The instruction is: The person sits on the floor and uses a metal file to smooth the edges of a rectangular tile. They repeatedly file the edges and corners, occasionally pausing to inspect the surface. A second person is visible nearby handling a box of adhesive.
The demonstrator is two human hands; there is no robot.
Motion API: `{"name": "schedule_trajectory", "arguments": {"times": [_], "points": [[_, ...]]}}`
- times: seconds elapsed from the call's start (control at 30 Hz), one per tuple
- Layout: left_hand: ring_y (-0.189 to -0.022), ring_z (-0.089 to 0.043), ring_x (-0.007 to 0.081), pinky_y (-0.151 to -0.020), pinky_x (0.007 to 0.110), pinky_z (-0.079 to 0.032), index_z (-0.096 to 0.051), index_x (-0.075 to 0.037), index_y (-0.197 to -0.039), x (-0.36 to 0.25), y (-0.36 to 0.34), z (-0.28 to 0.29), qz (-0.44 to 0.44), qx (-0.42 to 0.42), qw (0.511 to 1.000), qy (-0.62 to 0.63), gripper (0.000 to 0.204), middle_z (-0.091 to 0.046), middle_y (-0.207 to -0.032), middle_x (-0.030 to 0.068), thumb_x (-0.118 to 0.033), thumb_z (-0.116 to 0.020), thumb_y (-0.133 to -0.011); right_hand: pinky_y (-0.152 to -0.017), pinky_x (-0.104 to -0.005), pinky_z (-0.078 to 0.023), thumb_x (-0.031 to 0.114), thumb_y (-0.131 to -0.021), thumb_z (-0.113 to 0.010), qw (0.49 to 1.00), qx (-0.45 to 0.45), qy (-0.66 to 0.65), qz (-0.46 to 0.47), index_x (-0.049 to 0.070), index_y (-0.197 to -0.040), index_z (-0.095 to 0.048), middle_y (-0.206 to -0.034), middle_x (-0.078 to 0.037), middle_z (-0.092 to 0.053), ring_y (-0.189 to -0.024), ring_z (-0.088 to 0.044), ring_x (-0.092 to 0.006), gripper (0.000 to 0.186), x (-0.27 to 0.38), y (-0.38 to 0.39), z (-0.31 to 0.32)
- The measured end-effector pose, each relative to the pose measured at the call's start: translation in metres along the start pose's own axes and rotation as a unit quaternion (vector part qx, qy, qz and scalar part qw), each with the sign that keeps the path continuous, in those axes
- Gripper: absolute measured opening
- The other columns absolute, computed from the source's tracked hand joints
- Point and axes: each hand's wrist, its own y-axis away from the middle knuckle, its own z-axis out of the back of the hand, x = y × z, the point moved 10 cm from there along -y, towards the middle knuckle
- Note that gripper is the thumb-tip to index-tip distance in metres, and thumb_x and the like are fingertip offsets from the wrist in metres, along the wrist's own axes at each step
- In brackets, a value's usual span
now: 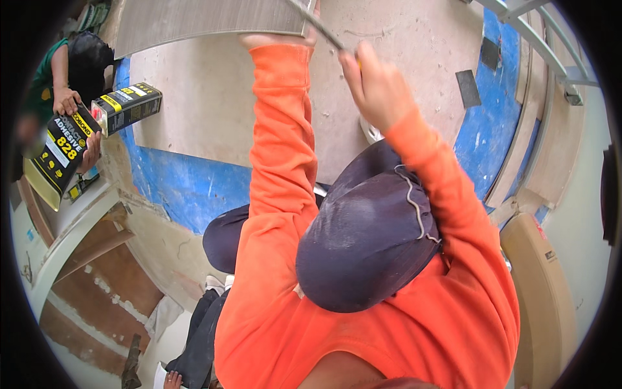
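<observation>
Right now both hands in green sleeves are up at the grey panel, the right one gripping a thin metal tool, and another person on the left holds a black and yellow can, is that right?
Not quite: the sleeves are orange, not green. The head view shows the left hand on the grey panel, the right hand gripping the thin metal tool, and another person holding the black and yellow can.

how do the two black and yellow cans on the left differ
The upper can lies on its side on the grey board, with no hand on it; the lower can is tilted and held by another person's hands. The lower can looks larger and nearer the camera, and its yellow base shows, while the upper can shows a round cap end. Both are boxy, black cans with yellow and white labels.
</observation>
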Motion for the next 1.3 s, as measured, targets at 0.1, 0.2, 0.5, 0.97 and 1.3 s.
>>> {"name": "schedule_trajectory", "arguments": {"times": [0.1, 0.2, 0.5, 0.97, 1.3], "points": [[-0.147, -0.021, 0.0314, -0.122, 0.046, -0.018, -0.020, -0.006, -0.153, -0.001, 0.001, 0.000, -0.007, -0.006, 1.000, -0.006, 0.079, -0.019, -0.159, 0.0149, -0.064, -0.027, -0.100, -0.053, -0.0515, -0.047, 0.027, -0.104, -0.054, 0.999, 0.013, 0.015, 0.028, 0.001, -0.101, -0.053, -0.065, -0.022, -0.060, -0.062, -0.062, -0.0446, 0.027, 0.005, -0.012, -0.002], [-0.147, -0.019, 0.0311, -0.122, 0.046, -0.017, -0.018, -0.006, -0.154, -0.002, 0.001, -0.001, -0.012, -0.010, 1.000, -0.011, 0.080, -0.017, -0.160, 0.0148, -0.065, -0.027, -0.100, -0.052, -0.0535, -0.045, 0.030, -0.104, -0.054, 0.992, -0.069, -0.005, 0.109, 0.003, -0.099, -0.052, -0.064, -0.022, -0.060, -0.060, -0.061, -0.0451, 0.027, 0.018, -0.032, 0.010], [-0.149, -0.014, 0.0304, -0.123, 0.044, -0.015, -0.012, -0.006, -0.155, -0.007, 0.004, 0.007, -0.029, -0.026, 0.999, -0.025, 0.084, -0.011, -0.162, 0.0147, -0.067, -0.025, -0.099, -0.049, -0.0530, -0.045, 0.035, -0.103, -0.056, 0.998, -0.016, 0.041, 0.051, 0.004, -0.096, -0.050, -0.059, -0.021, -0.059, -0.058, -0.061, -0.0441, 0.032, 0.005, -0.007, -0.010], [-0.152, -0.006, 0.0292, -0.124, 0.042, -0.011, -0.003, -0.005, -0.157, -0.004, -0.012, 0.022, -0.083, -0.062, 0.994, -0.016, 0.091, -0.001, -0.164, 0.0144, -0.071, -0.023, -0.098, -0.053, -0.0522, -0.045, 0.039, -0.105, -0.050, 1.000, 0.004, 0.006, -0.020, 0.004, -0.094, -0.051, -0.061, -0.022, -0.058, -0.061, -0.061, -0.0455, 0.037, -0.016, 0.028, -0.007], [-0.154, 0.000, 0.0284, -0.125, 0.040, -0.008, 0.003, -0.004, -0.159, 0.000, -0.023, 0.042, -0.153, -0.147, 0.976, -0.041, 0.095, 0.006, -0.167, 0.0143, -0.074, -0.021, -0.098, -0.050, -0.0284, -0.048, 0.029, -0.104, -0.056, 0.996, -0.042, -0.033, -0.077, 0.003, -0.108, -0.058, -0.054, -0.004, -0.055, -0.052, -0.066, -0.0146, 0.026, 0.000, 0.045, 0.035]]}}
